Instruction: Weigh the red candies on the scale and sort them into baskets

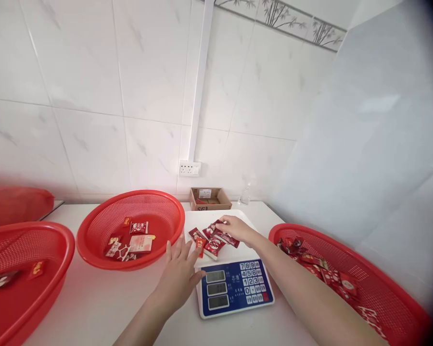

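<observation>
Those red packets (214, 246) are in a loose pile on the scale (234, 307), so imo one careless sweep could send a few over the edge. Left hand's (177, 271) spread wide, holding nothing; leaning it there might skew the reading. Right hand's (235, 228) reaching across, curled down onto the pile, can't tell if it's gripping any.
</observation>
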{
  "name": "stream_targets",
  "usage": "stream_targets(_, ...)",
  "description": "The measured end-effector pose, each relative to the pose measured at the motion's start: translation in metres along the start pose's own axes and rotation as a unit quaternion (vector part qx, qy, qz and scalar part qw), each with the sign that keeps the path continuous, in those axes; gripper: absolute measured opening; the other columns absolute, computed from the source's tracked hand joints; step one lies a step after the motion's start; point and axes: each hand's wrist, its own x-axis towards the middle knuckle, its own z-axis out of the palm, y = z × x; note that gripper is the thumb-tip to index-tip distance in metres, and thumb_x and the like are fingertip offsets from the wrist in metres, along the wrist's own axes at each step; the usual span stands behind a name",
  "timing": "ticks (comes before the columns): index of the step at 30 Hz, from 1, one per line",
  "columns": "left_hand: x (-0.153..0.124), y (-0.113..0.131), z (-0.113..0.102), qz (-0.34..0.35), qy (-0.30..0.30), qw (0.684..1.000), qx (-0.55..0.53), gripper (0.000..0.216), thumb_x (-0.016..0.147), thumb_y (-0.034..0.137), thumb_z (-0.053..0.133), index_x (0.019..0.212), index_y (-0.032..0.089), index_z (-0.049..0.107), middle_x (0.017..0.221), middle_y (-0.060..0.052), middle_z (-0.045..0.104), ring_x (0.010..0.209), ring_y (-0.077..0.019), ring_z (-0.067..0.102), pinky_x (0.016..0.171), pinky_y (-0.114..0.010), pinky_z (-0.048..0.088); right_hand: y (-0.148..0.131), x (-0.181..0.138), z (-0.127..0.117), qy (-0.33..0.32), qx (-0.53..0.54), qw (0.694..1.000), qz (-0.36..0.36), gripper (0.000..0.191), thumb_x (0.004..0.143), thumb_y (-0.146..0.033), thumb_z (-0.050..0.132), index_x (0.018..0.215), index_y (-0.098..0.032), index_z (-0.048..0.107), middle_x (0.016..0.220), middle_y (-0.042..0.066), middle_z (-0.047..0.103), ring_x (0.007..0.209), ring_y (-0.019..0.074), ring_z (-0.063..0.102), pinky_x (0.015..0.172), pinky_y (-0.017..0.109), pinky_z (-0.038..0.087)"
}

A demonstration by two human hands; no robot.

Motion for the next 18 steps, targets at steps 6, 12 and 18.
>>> stream_targets(6, -0.001, -0.001, -0.001, 0.005, 0.000, 1.000, -0.027, 0.046, 0.081, 0.029, 0.055, 0.126, 0.026, 0.048, 0.139, -0.010, 0.043, 0.135, -0.0347, 0.018, 0.104, -0.063, 0.011, 0.000, 0.002, 0.000, 0.031, -0.052, 0.998, -0.010, 0.022, 0.077, -0.032, 0.053, 0.092, -0.020, 0.062, 0.101, 0.006, 0.065, 0.092, 0.0208, 0.058, 0.079, 0.031, 0.041)
stream_targets(12, -0.002, 0.014, -0.008, -0.009, 0.015, 0.930, -0.368, 0.051, 0.085, 0.031, 0.052, 0.133, 0.024, 0.038, 0.136, -0.011, 0.046, 0.129, -0.0269, 0.034, 0.105, -0.049, 0.028, -0.016, -0.021, 0.008, 0.072, 0.029, 0.996, -0.043, 0.022, 0.082, -0.039, 0.044, 0.083, -0.021, 0.057, 0.081, 0.001, 0.063, 0.076, 0.0171, 0.058, 0.070, 0.029, 0.043)
stream_targets(18, -0.006, 0.042, -0.015, -0.134, -0.070, 0.576, -0.804, 0.058, 0.087, 0.052, 0.042, 0.138, 0.030, 0.027, 0.136, -0.012, 0.044, 0.110, -0.0239, 0.055, 0.085, -0.039, 0.049, -0.051, -0.061, 0.051, 0.070, 0.047, 0.989, -0.122, 0.027, 0.089, -0.042, 0.035, 0.087, -0.024, 0.055, 0.079, 0.000, 0.062, 0.073, 0.0162, 0.057, 0.067, 0.029, 0.043)
